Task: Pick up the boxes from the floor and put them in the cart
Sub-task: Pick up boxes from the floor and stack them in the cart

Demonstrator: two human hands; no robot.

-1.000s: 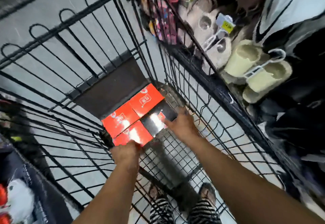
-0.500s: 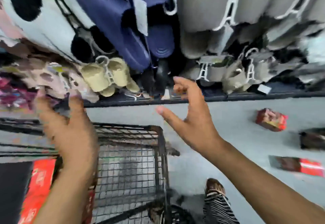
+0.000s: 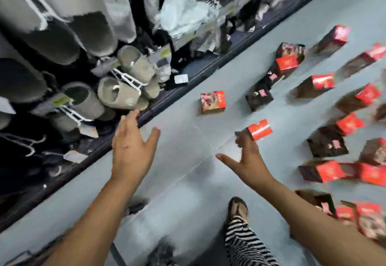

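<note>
Red-and-dark boxes (image 3: 313, 86) are lying scattered over the grey floor (image 3: 183, 182) on the right side of the view. Most are blurred, some lying flat, some tipped on an edge. One box w/ a printed top (image 3: 213, 102) is sitting apart from the rest, near the dark shelf base (image 3: 167, 100). Another, a small red box (image 3: 260, 129), is lying just beyond the right hand (image 3: 248, 161). That hand is hovering over the floor w/ fingers stretched and thumb spread wide, holding nothing. Whether its fingertips are touching the small red box, can't tell — too blurred. Left hand (image 3: 131, 150) is hanging in the air too, fingers straight and a bit apart, gripping nothing, its tips overlapping the shelf base in the view. Grey slippers (image 3: 119, 94) on white hangers are filling the rack on the left, w/ paper tags dangling among them. At the bottom a foot in a sandal (image 3: 238, 208) is standing on the floor — a black-and-white striped trouser leg (image 3: 244, 244) is showing at the lower edge.
</note>
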